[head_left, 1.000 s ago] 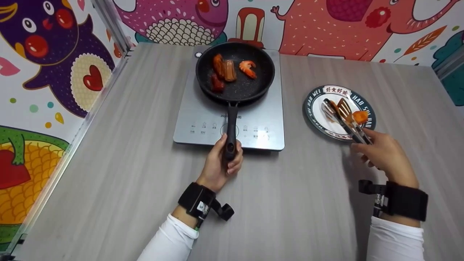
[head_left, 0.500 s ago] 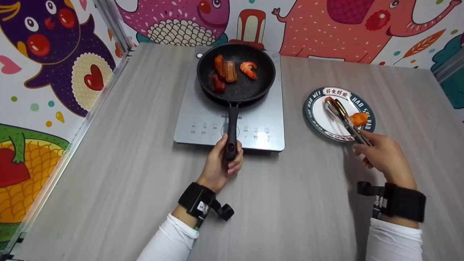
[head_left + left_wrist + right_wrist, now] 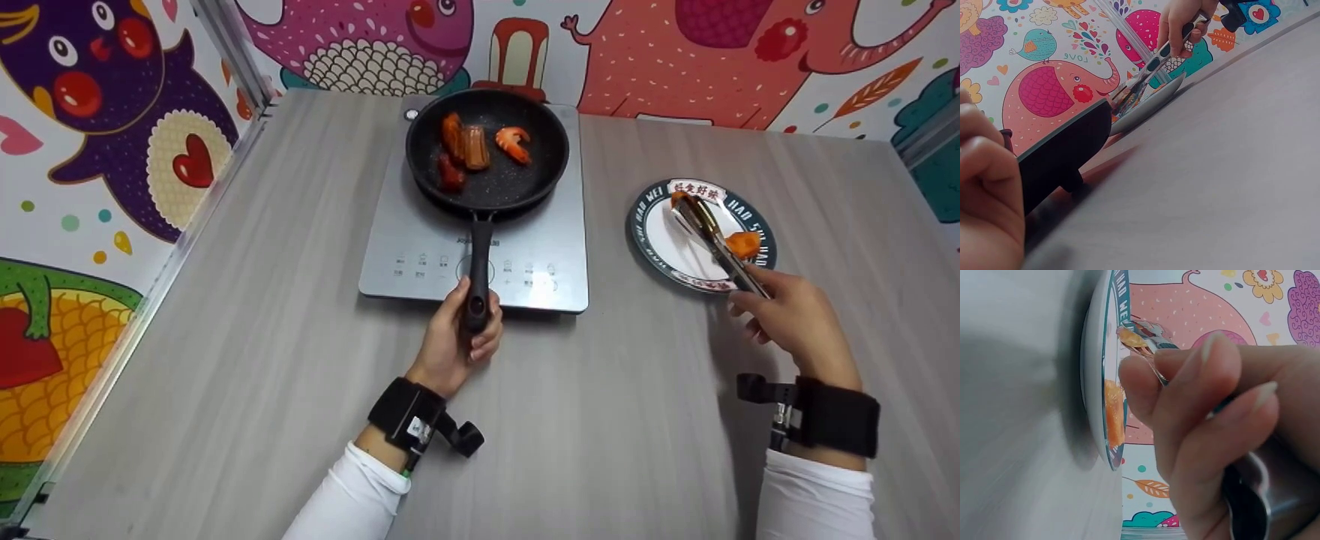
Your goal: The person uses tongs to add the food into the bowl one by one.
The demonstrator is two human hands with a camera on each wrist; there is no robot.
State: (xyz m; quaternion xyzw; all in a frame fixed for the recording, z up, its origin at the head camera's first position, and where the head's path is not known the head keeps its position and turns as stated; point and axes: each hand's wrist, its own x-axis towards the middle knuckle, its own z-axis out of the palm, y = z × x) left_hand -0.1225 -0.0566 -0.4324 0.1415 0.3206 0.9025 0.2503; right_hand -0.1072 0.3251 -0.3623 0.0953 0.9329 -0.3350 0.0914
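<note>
My left hand point(image 3: 457, 341) grips the black handle point(image 3: 481, 244) of a frying pan point(image 3: 517, 184), which sits on a silver induction cooktop point(image 3: 386, 240). In the pan lie a shrimp point(image 3: 513, 144) and several reddish-brown food pieces point(image 3: 475, 148). My right hand point(image 3: 799, 319) holds metal tongs point(image 3: 721, 255) slanting over a round plate point(image 3: 651, 255) with a dark green, lettered rim. The tongs' arms are close together, with an orange food piece point(image 3: 1131, 337) at their tips. Another orange piece point(image 3: 742, 244) lies on the plate's right side. In the right wrist view, fingers partly hide the tongs.
A grey wood-grain table point(image 3: 600, 390) carries the cooktop and plate. Cartoon-printed panels point(image 3: 675, 67) stand along the back and left, with a metal corner post point(image 3: 236, 52). Both wrists wear black camera straps point(image 3: 836, 416).
A second ago the tongs' arms were spread over the plate. They have drawn together around the orange piece near the plate's far side. My left hand and the pan stay put.
</note>
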